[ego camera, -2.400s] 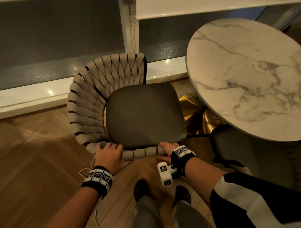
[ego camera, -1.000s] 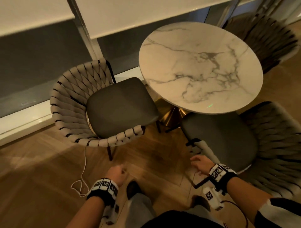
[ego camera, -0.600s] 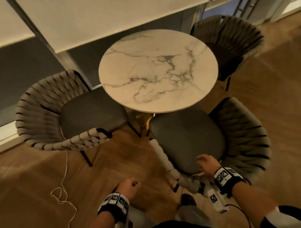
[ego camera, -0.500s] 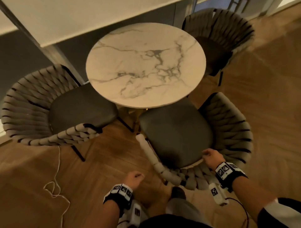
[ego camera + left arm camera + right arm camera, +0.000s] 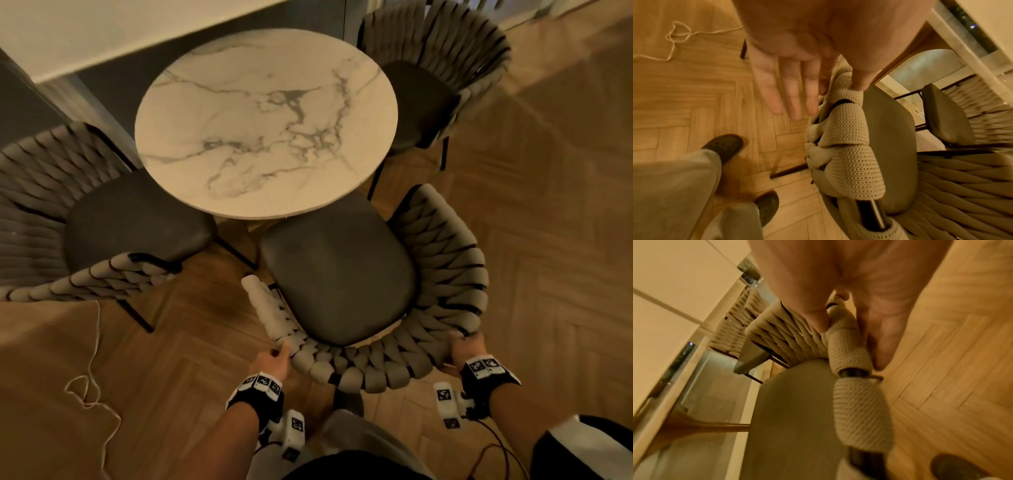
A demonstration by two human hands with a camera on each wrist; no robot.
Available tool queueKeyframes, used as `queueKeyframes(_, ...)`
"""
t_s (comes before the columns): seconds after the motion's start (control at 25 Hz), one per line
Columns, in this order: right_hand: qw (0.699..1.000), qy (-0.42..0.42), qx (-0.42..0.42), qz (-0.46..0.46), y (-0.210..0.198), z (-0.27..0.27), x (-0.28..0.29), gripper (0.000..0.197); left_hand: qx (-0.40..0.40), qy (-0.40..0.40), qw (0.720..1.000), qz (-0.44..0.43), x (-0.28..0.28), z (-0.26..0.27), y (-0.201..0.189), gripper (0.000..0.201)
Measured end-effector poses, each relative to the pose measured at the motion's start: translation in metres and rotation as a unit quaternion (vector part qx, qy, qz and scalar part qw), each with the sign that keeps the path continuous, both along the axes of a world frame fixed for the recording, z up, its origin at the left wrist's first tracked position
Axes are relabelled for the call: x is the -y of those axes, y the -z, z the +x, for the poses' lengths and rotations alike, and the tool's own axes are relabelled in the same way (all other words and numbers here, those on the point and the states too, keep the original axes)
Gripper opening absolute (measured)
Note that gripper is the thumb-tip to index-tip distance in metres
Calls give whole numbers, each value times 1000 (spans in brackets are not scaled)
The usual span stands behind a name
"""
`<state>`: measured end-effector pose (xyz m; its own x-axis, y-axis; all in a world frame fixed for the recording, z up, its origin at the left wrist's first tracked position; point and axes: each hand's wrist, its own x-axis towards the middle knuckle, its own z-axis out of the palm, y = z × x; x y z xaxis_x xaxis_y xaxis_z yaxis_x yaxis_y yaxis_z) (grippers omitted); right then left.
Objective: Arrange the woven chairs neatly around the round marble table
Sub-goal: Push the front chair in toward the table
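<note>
The round marble table (image 5: 267, 120) stands on a gold pedestal with three woven chairs around it. The near chair (image 5: 337, 277) has its dark seat partly under the table's edge and its beige woven backrest toward me. My left hand (image 5: 272, 358) is at the left end of that backrest. In the left wrist view my left hand (image 5: 797, 89) has straight fingers outside the weave, with the thumb touching the near chair (image 5: 846, 154) on its rim. My right hand (image 5: 464, 349) grips the right end. In the right wrist view my right hand (image 5: 849, 324) has the near chair's (image 5: 857, 410) rim between thumb and fingers.
A second woven chair (image 5: 137, 219) sits left of the table and a third chair (image 5: 421, 99) at the far right, both tucked close. A white cord (image 5: 92, 377) lies looped on the herringbone floor at left. A wall runs behind the table. My shoes (image 5: 723, 146) stand just behind the near chair.
Both hands let go of the left chair and I turned right. They have now reached the near chair's backrest, the left at its left end and the right at its right end.
</note>
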<state>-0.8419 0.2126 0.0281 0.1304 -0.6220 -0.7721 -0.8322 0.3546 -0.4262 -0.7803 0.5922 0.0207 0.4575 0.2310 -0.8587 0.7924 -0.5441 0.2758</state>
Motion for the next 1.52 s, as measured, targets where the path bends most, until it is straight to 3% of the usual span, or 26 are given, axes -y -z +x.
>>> queueKeyframes(0.08,1000,-14,9,11,9,3,4,45,7,-40,997,-60,0,0,28,47)
queueKeyframes(0.24,991,-127,-11,-49,19,6,12,46,34,-26,998,-36,16,16,2,41)
queueKeyframes(0.48,994,-109,-12,-3,7,50,19,47,50,-124,990,-54,32,42,-3,29)
queueKeyframes(0.56,990,-139,-6,-26,45,65,41,43,56,-129,989,-51,35,61,-2,31)
queueKeyframes(0.64,977,-210,-9,-31,64,84,53,58,52,-142,988,-36,35,78,3,32)
queueKeyframes(0.72,974,-218,-20,-58,68,99,57,75,56,-147,987,-20,35,85,10,32)
queueKeyframes(0.88,988,-147,11,-37,28,100,29,64,87,-114,990,12,40,79,17,39)
queueKeyframes(0.96,984,-166,33,-58,29,92,25,65,86,-85,992,22,36,75,18,45)
queueKeyframes(1.04,970,-236,-28,-59,19,88,10,85,77,-6,996,43,26,77,19,56)
queueKeyframes(1.08,962,-262,-16,-73,16,84,2,93,74,47,995,51,17,79,20,58)
queueKeyframes(1.16,901,-415,-44,-118,9,78,-8,66,79,122,988,50,1,82,7,49)
queueKeyframes(1.24,939,-311,29,-145,-15,81,-22,51,86,134,987,25,-19,81,-10,34)
queueKeyframes(1.32,911,-364,38,-191,-39,84,-44,49,105,127,986,4,-44,75,-27,26)
queueKeyframes(1.44,880,-450,93,-120,-70,105,-91,33,152,81,985,-9,-88,58,-48,18)
queueKeyframes(1.52,844,-516,125,-85,-89,126,-129,18,172,40,984,-10,-120,46,-63,14)
